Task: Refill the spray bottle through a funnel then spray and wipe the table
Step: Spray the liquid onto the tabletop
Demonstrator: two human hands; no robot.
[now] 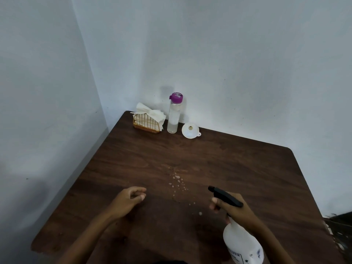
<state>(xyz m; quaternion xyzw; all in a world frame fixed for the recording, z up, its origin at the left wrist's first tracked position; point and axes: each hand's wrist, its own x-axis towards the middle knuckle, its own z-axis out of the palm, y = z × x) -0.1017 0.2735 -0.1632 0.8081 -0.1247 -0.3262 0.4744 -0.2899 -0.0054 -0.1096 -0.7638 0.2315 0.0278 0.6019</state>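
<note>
curling loosely over the near-left part of the desk (pixel 247 164), the left hand (pixel 130 200) held nothing. in the far corner, against both walls, stood a napkin holder (pixel 147 123), an upright purple-capped bottle (pixel 174 116) and, just beside it, a funnel (pixel 190 130). droplets (pixel 178 182) dotted the wide stretch of wood before the hands. near the front edge the right hand (pixel 235 209) gripped the spray bottle (pixel 242 242) at its neck, long axis roughly upright, black nozzle aimed far-left toward the droplets.

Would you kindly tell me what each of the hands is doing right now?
Left hand: open, loosely curled, holding nothing.
Right hand: gripping the spray bottle at its neck.
</note>
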